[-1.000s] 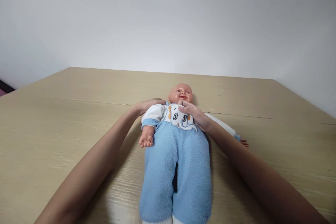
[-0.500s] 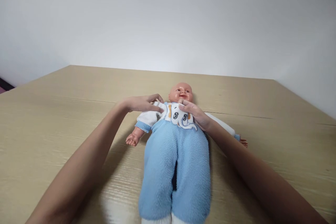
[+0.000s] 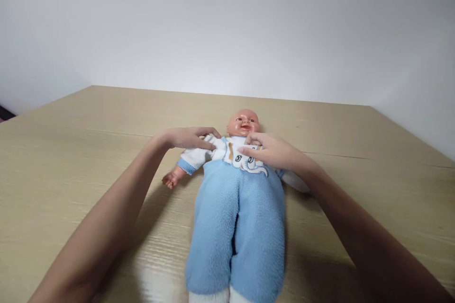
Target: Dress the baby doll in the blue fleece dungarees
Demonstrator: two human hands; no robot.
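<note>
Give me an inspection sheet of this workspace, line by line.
Surface: light wood-grain table, seam lines across it.
Job's things: baby doll lying face up in a blue fleece romper with an elephant bib.
Clutter: nothing seen.
Grippers: left hand rests on the doll's white-sleeved shoulder; right hand lies on the bib at the chest; whether either pinches the fabric is unclear.
Cables: nothing seen.
Surroundings: plain white wall behind the table.
</note>
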